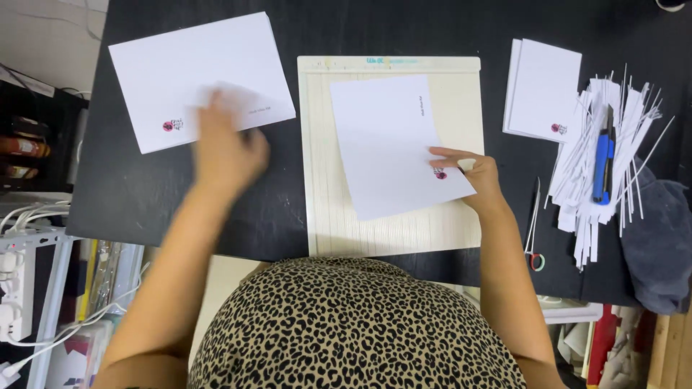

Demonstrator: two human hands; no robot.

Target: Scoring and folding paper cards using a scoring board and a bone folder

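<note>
A white sheet (386,144) with a small pink mark lies tilted on the cream scoring board (461,94) at the table's middle. My right hand (472,176) rests on the sheet's lower right corner, fingers pressing it down and pinching a small cream tool. My left hand (223,151) is blurred over the near edge of a stack of white sheets (194,65) at the left, fingers on the top sheet.
A smaller stack of white cards (544,86) lies right of the board. Beside it is a heap of thin paper strips (613,180) with a blue utility knife (604,155) on top. Scissors (533,230) and a dark cloth (659,238) lie near the black table's right edge.
</note>
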